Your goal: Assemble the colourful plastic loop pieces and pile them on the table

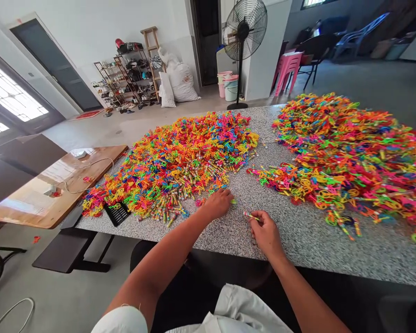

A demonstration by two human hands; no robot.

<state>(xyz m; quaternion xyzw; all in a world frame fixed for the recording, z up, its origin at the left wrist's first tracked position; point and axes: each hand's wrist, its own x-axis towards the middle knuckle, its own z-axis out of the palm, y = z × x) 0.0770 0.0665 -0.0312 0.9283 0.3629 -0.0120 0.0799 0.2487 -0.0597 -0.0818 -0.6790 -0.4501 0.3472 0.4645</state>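
Note:
Between the thumb and fingers of my right hand (pixel 266 231) is a short, thin printed stick (pixel 251 215) with a pale end, pointing left. My left hand (pixel 219 203) rests low over the stone tabletop (pixel 225 231), back upward, its fingers drawn together. A small yellow-green plastic piece (pixel 233 201) pokes out at those fingertips; the rest is hidden by the hand. Just beyond lies a wide heap of bright loop-shaped plastic pieces (pixel 180 148). Along the near side of this heap, many similar printed sticks (pixel 166 206) lie loose.
A second heap of bright plastic pieces (pixel 353 152) covers the right of the table. A black slotted tray (pixel 117 213) sits at the left edge. Beyond are a wooden board (pixel 55 185), a standing fan (pixel 243 30), white sacks (pixel 182 83) and pink stools (pixel 287 67).

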